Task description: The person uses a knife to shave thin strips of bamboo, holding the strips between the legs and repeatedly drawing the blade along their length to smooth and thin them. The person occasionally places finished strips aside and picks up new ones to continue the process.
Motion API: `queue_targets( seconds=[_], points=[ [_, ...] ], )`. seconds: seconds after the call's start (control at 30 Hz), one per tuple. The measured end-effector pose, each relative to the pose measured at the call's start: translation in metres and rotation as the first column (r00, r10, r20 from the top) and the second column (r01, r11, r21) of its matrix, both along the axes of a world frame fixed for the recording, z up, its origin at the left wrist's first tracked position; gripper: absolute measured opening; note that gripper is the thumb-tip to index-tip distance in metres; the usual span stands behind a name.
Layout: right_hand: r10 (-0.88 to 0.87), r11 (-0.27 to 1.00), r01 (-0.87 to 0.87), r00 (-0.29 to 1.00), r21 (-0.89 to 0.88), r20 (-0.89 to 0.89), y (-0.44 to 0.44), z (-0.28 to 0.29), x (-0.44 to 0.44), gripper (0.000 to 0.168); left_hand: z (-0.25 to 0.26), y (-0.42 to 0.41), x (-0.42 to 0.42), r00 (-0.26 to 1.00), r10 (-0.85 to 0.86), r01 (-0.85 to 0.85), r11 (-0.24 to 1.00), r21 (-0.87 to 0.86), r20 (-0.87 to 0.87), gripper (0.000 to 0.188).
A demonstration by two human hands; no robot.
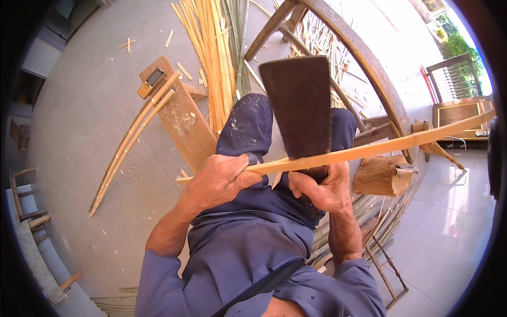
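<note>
My left hand (222,180) grips a long split bamboo strip (356,147) near its left end, over my lap. From there the strip runs to the right and rises past the picture's middle. My right hand (323,186) is closed around the handle of a broad, dark cleaver (299,103), its blade pointing away from me between my knees. The strip crosses the blade near its handle end and seems to touch it there. Something dark shows at my left fingers, too little of it to name.
A wooden bench (186,123) on the left bears a mobile phone (155,77) and two bamboo strips (130,138). Ahead lies a bundle of bamboo strips (216,59). A curved wooden trestle (368,59) stands at front right, near a wood block (382,174).
</note>
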State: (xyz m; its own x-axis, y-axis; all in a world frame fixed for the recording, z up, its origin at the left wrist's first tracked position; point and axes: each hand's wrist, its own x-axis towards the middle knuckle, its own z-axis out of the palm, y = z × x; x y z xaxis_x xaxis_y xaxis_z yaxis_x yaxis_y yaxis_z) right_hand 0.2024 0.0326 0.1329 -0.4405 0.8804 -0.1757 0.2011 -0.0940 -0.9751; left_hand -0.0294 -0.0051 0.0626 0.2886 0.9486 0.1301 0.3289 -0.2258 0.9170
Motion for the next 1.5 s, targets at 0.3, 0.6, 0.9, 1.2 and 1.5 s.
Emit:
queue_targets(
  seconds=[0.3,0.6,0.9,1.2,1.5],
  points=[
    [0.048,0.994,-0.057,0.994,0.090,0.099,-0.042,-0.054,0.035,0.012,-0.007,-0.058,0.028,0.973,-0.027,-0.026,0.974,-0.226,-0.229,0.044],
    [0.043,0.979,-0.088,0.971,0.186,0.237,-0.072,-0.069,0.043,0.024,-0.027,-0.072,0.039,0.972,-0.037,-0.024,0.967,-0.253,-0.233,0.046],
    [-0.017,0.985,0.011,0.999,-0.171,-0.036,-0.085,-0.055,0.016,0.034,-0.014,-0.064,0.039,0.999,0.004,-0.018,0.954,-0.299,-0.045,0.052],
    [0.119,0.990,-0.129,0.977,0.051,0.178,-0.082,-0.062,0.000,0.033,-0.014,-0.059,0.035,0.982,0.023,0.045,0.935,-0.352,0.186,0.044],
    [0.109,0.975,-0.074,0.981,-0.210,0.158,-0.060,-0.044,-0.008,0.009,-0.024,-0.062,0.000,0.998,-0.042,0.053,0.947,-0.318,0.041,0.048]
  ],
)
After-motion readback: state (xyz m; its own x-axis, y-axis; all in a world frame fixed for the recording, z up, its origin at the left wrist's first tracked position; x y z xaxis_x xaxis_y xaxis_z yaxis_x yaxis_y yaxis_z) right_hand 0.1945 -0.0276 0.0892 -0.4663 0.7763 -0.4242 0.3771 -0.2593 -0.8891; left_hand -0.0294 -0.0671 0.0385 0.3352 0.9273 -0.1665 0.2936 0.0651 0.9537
